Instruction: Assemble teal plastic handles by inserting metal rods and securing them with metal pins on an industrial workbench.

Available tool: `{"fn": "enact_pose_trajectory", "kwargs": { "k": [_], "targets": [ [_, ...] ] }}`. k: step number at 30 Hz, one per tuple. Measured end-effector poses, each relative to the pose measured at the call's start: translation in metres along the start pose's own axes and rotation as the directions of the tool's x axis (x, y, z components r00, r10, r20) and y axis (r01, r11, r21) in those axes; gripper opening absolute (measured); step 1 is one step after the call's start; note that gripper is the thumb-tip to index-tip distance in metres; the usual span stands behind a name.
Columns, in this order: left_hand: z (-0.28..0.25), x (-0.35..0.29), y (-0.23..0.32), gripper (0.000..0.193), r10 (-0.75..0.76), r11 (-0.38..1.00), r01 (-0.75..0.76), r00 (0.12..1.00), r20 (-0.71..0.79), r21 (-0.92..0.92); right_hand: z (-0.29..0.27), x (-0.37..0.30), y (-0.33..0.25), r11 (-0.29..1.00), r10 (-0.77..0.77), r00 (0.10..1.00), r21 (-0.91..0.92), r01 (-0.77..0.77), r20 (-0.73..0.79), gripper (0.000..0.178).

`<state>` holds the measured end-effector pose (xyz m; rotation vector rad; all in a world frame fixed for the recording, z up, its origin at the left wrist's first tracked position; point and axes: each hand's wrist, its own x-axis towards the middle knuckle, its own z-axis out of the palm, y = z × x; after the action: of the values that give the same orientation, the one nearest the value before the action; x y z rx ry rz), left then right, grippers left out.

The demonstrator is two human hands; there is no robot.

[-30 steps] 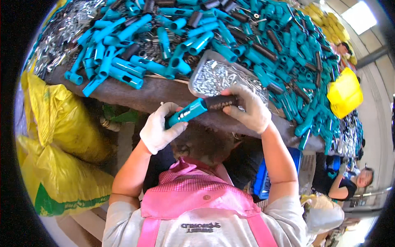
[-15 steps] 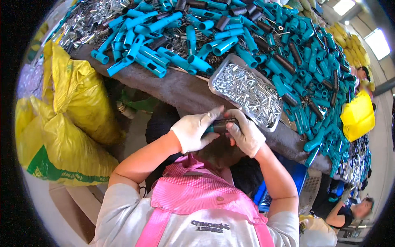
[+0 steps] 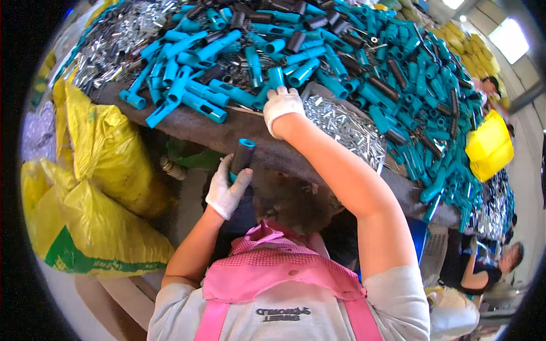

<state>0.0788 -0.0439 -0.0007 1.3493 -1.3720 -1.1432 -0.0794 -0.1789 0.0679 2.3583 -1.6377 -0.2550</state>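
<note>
With your left hand (image 3: 224, 190) wrapped around the black-sleeved tube (image 3: 243, 154), off the worktop's (image 3: 196, 132) near edge, hold it steady — your right hand (image 3: 283, 107), grip tightness unclear, should take the teal tube (image 3: 276, 77) beyond that edge squarely.

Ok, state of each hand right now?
Left hand: closed, holding a black-sleeved teal tube.
Right hand: at another teal tube; whether closed on it cannot be told.
</note>
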Motion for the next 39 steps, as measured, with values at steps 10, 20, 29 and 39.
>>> {"fn": "enact_pose_trajectory", "kwargs": {
  "k": [10, 20, 29, 39],
  "targets": [
    [0.008, 0.013, -0.001, 0.057, -0.107, 0.956, 0.141, 0.984, 0.141, -0.257, -0.006, 0.004, 0.012, 0.989, 0.033, 0.974, 0.130, -0.063, 0.222, 0.021],
    [0.000, -0.002, 0.004, 0.061, -0.149, 0.941, 0.168, 0.985, 0.086, -0.293, 0.004, 0.002, 0.002, 0.988, 0.059, 0.983, 0.129, -0.083, 0.176, 0.028],
    [-0.009, -0.001, 0.013, 0.053, 0.007, 0.983, -0.031, 0.991, 0.131, 0.181, -0.027, -0.062, 0.033, 0.574, -0.049, 0.951, 0.770, 0.278, -0.306, 0.019],
    [0.024, 0.007, 0.030, 0.042, 0.193, 0.881, -0.371, 0.848, 0.494, 0.293, -0.028, -0.169, 0.056, 0.644, -0.222, 0.910, 0.648, 0.406, -0.350, 0.017]
  ]
}}
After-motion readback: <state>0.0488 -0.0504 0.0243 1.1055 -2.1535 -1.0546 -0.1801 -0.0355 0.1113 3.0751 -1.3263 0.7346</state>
